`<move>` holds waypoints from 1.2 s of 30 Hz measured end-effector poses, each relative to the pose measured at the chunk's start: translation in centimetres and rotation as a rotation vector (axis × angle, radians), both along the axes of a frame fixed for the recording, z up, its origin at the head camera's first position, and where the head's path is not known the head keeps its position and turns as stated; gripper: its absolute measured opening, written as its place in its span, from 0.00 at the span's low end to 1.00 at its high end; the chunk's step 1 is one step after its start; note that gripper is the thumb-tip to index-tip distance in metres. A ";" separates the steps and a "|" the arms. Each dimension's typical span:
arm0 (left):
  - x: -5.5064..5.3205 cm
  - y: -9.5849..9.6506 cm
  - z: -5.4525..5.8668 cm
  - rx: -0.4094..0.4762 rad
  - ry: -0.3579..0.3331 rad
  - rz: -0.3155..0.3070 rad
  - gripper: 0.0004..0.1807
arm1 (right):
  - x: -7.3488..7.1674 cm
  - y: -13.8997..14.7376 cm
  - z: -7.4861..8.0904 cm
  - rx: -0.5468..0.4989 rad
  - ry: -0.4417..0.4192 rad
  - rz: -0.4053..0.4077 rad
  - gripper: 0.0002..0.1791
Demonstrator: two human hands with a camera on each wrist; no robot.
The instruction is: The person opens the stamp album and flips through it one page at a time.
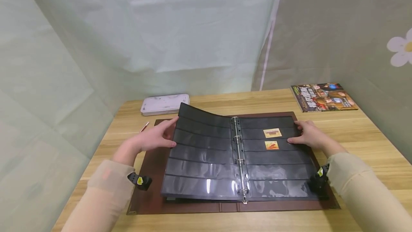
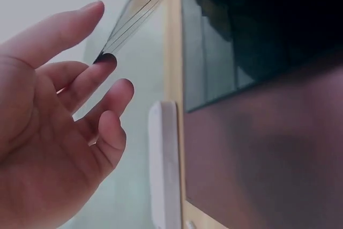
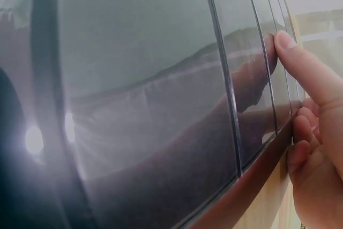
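A ring-bound album [image 1: 209, 149] lies spread on the table, with black pocket pages in a dark red cover [image 1: 151, 182]. Its left page [image 1: 201, 160] is lifted and bowed along the outer side. My left hand [image 1: 157, 135] is at that edge, fingers loosely bent; in the left wrist view a fingertip [image 2: 107, 60] touches the sheet while the thumb is apart from it. Two small stamp-like cards [image 1: 272, 133] sit in pockets of the right page [image 1: 270, 171]. My right hand [image 1: 309, 135] rests its thumb [image 3: 284, 40] on this page, its other fingers beside the outer edge.
Behind the album are a pale flat case [image 1: 165, 104] at the left and an illustrated book [image 1: 323, 97] at the right. A thin pencil-like stick [image 1: 144, 127] lies near the left hand. Fabric [image 1: 193, 28] hangs behind the wooden table [image 1: 244, 103].
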State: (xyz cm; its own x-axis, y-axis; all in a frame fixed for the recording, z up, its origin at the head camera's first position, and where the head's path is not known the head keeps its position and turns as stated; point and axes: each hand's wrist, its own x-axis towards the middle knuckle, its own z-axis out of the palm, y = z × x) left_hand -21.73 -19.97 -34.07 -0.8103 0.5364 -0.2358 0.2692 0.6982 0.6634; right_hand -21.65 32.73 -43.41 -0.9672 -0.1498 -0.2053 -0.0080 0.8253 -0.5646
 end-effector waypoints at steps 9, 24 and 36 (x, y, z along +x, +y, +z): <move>-0.3 0.0 -2.2 -0.059 0.009 -0.026 0.51 | 0.1 0.1 -0.2 -0.029 -0.013 0.000 0.59; -0.6 0.0 -4.6 -0.089 0.062 -0.029 0.51 | 0.3 0.1 0.4 -0.136 -0.058 -0.012 0.53; -0.6 -0.1 -5.5 -0.138 0.106 -0.028 0.52 | 0.4 0.4 0.3 -0.190 -0.044 -0.018 0.50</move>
State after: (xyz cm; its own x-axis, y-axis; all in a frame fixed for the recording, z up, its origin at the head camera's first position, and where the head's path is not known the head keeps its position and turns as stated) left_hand -22.31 -20.10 -39.59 -0.8200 0.5273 -0.2227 0.3531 0.7722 0.5282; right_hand -21.30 33.15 -43.12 -0.9608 -0.1723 -0.2172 0.0344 0.7034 -0.7099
